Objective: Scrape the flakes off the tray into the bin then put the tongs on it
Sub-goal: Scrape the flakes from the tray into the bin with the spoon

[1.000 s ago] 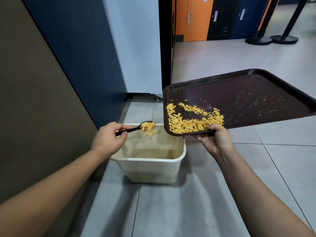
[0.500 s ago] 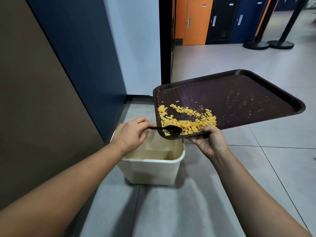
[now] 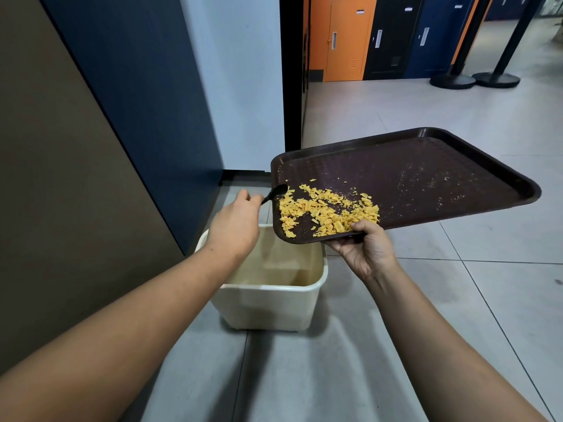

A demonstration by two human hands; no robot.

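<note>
The left hand [image 3: 234,226], gripping the black spoon [image 3: 274,193], had swung back from the bin [image 3: 271,296] to the tray's [image 3: 426,178] left edge. The right hand [image 3: 365,251] gripped the tray; most flakes [image 3: 326,213] remained, so scraping was far from done.

The small plates on the lockers [image 3: 350,38] seem too blurred to read.
</note>
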